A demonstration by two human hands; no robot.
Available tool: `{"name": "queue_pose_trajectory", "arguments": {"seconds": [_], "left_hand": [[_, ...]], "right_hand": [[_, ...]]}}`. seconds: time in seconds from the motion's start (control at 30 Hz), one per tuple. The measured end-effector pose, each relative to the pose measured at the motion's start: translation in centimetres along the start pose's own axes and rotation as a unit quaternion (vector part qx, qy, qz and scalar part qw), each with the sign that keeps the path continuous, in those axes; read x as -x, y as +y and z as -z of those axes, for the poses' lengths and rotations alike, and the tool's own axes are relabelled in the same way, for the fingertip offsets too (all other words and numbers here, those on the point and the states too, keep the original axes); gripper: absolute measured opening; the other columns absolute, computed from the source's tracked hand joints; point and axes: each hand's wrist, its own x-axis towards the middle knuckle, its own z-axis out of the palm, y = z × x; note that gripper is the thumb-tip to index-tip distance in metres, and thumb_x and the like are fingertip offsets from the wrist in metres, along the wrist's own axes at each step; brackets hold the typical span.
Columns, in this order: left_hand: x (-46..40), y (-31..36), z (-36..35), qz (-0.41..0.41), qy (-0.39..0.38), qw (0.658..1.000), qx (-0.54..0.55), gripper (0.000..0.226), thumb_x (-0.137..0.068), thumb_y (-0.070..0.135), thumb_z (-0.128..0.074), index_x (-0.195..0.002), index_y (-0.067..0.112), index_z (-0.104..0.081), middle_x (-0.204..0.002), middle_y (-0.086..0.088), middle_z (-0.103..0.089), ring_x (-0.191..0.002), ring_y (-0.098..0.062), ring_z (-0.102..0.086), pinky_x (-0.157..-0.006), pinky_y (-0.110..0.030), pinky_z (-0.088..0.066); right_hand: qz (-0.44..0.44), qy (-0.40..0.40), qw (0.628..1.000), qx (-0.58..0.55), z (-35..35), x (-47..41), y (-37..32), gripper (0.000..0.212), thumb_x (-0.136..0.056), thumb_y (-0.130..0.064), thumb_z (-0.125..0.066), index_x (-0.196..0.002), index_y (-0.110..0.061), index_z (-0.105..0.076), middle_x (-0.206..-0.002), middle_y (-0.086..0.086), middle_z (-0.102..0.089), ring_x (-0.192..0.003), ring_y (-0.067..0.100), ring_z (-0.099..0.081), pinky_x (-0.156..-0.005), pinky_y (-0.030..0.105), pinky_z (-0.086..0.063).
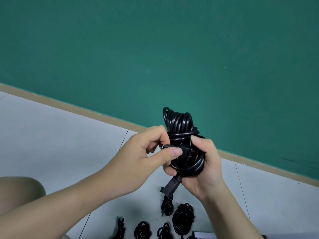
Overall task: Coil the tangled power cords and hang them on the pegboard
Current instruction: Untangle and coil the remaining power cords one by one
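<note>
Now the left hand (146,152) pinches the plug (177,150) at the bundle's front, while the right hand (205,163) clamps the coiled black power cord (179,123), held up before the green wall (155,49). Should the plug slip untucked, the wraps would likely spring loose. Other coils (183,216) lie on the floor below.

A black power cord (181,133) wound into a tight upright bundle, several coiled cords (183,216) on the floor below

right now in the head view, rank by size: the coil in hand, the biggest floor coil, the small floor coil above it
1. Held coil, though it is nearer the camera.
2. Biggest floor coil.
3. Small floor coil.
</note>
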Motion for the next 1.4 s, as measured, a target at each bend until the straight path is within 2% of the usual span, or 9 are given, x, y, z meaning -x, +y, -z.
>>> {"name": "queue_pose_trajectory", "arguments": {"seconds": [0.23, 0.5, 0.7, 0.83, 0.97, 1.03, 1.17, 1.3, 1.4], "left_hand": [[0.4, 0.5, -0.4, -0.046, 0.03, 0.998, -0.011, 0.042, -0.089, 0.034, -0.073, -0.076, 0.006, -0.045, -0.082, -0.021, -0.053, -0.071, -0.032, -0.067, -0.067, -0.02, -0.056], [0.3, 0.8, 0.3, -0.069, 0.03, 0.996, -0.046, 0.049, -0.081, 0.038, -0.078, -0.069, 0.01, -0.039, -0.085, -0.015, -0.056, -0.078, -0.034, -0.064, -0.069, -0.042, -0.058], [0.2, 1.1, 0.6, -0.033, 0.013, 0.999, 0.041, 0.054, -0.084, 0.011, -0.083, -0.067, 0.004, -0.033, -0.08, -0.021, -0.052, -0.066, -0.028, -0.066, -0.061, -0.023, -0.056], [-0.2, 1.1, 1.3, 0.014, -0.019, 0.993, 0.113, 0.048, -0.083, 0.031, -0.076, -0.066, 0.014, -0.033, -0.077, -0.032, -0.052, -0.069, -0.035, -0.07, -0.071, -0.039, -0.051], [-0.3, 1.2, 2.1, 0.006, -0.035, 0.996, 0.078, 0.036, -0.088, 0.044, -0.065, -0.06, 0.028, -0.049, -0.075, -0.001, -0.057, -0.084, -0.042, -0.064, -0.091, -0.052, -0.049], [0.0, 1.1, 2.2, 0.008, -0.056, 0.993, 0.102, 0.036, -0.091, 0.048, -0.062, -0.065, 0.024, -0.056, -0.08, -0.008, -0.06, -0.091, -0.05, -0.06, -0.096, -0.064, -0.044], [0.1, 1.0, 2.2, 0.012, -0.052, 0.989, 0.141, 0.056, -0.093, 0.054, -0.054, -0.084, -0.001, -0.061, -0.093, -0.037, -0.048, -0.094, -0.051, -0.043, -0.087, -0.044, -0.039], [-0.2, 1.3, 1.7, -0.033, -0.095, 0.995, 0.005, 0.058, -0.1, 0.053, -0.042, -0.084, 0.002, -0.064, -0.085, -0.004, -0.07, -0.094, -0.037, -0.049, -0.089, -0.039, -0.04], [-0.1, 0.6, 0.8, -0.021, -0.074, 0.994, -0.074, 0.034, -0.099, 0.044, -0.056, -0.089, 0.014, -0.068, -0.09, -0.001, -0.06, -0.091, -0.024, -0.051, -0.088, -0.032, -0.042]], "right_hand": [[-0.019, 0.006, 0.999, 0.036, -0.7, 0.0, -0.1, 0.088, -0.068, -0.088, -0.064, -0.102, -0.007, -0.073, -0.083, 0.011, -0.066, -0.063, 0.018, -0.058, -0.047, 0.026, -0.043], [-0.05, -0.001, 0.998, 0.029, -0.4, -0.1, -0.5, 0.057, -0.076, -0.058, -0.074, -0.101, -0.006, -0.072, -0.087, 0.021, -0.062, -0.064, 0.026, -0.057, -0.047, 0.026, -0.039], [-0.056, -0.028, 0.998, 0.022, -0.2, -0.2, -0.4, 0.05, -0.078, -0.05, -0.073, -0.102, -0.006, -0.072, -0.088, 0.021, -0.062, -0.067, 0.026, -0.059, -0.05, 0.027, -0.04], [-0.09, -0.088, 0.992, -0.02, 0.3, 0.1, -0.8, 0.047, -0.075, -0.036, -0.073, -0.109, -0.004, -0.067, -0.086, 0.014, -0.062, -0.066, 0.022, -0.059, -0.051, 0.024, -0.043], [-0.11, -0.118, 0.983, -0.083, 0.2, 0.2, -1.3, 0.046, -0.08, -0.029, -0.066, -0.117, -0.002, -0.058, -0.09, 0.015, -0.06, -0.068, 0.022, -0.059, -0.049, 0.026, -0.04], [-0.11, -0.119, 0.981, -0.111, 0.0, 0.4, -1.6, 0.048, -0.081, -0.026, -0.063, -0.12, -0.002, -0.051, -0.091, 0.017, -0.057, -0.068, 0.022, -0.058, -0.049, 0.026, -0.038], [-0.101, -0.106, 0.981, -0.132, -0.1, 0.8, -2.1, 0.053, -0.08, -0.024, -0.062, -0.125, -0.005, -0.043, -0.09, 0.018, -0.058, -0.068, 0.023, -0.057, -0.049, 0.026, -0.041], [-0.067, -0.031, 0.997, -0.018, 0.0, 0.6, -1.9, 0.044, -0.071, -0.032, -0.07, -0.102, -0.002, -0.064, -0.084, 0.016, -0.061, -0.062, 0.023, -0.056, -0.046, 0.025, -0.039], [-0.041, 0.063, 0.996, 0.052, 0.1, 0.4, -1.6, 0.034, -0.074, -0.029, -0.061, -0.089, 0.0, -0.067, -0.078, 0.019, -0.063, -0.059, 0.024, -0.055, -0.047, 0.026, -0.039]]}}
